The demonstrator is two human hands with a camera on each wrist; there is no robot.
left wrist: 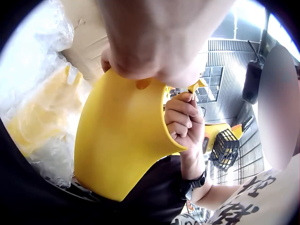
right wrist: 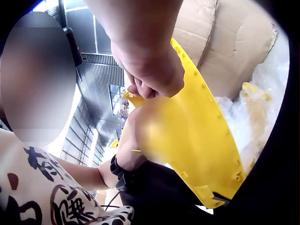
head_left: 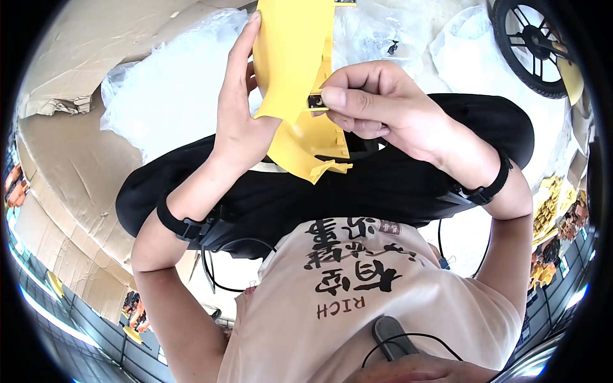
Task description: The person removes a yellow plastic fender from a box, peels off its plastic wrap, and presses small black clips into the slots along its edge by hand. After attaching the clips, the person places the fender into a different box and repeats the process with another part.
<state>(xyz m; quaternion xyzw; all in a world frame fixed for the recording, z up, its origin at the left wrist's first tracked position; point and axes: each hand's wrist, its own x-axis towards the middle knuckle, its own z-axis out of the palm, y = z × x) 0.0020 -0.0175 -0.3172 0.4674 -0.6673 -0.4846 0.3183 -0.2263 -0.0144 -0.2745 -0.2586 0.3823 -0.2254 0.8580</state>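
A curved yellow plastic panel (head_left: 290, 57) is held up over the person's lap. The left hand (head_left: 239, 124) grips it along its left side, the thumb side facing the camera and other fingers partly hidden behind. At the panel's right edge, the right hand (head_left: 393, 105) pinches a small black piece (head_left: 315, 101) between thumb and index finger; its exact kind I cannot tell. In the left wrist view the smooth outer face of the panel (left wrist: 117, 136) shows. Small tabs line the inner edges of the panel (right wrist: 201, 126) in the right wrist view.
Crossed legs in black trousers (head_left: 166, 172) lie beneath the panel. Cardboard sheets (head_left: 64, 147) and clear plastic wrap (head_left: 185, 76) cover the floor at left. A black spoked wheel (head_left: 533, 48) is at upper right, with a heap of yellow parts (head_left: 549, 204) farther down.
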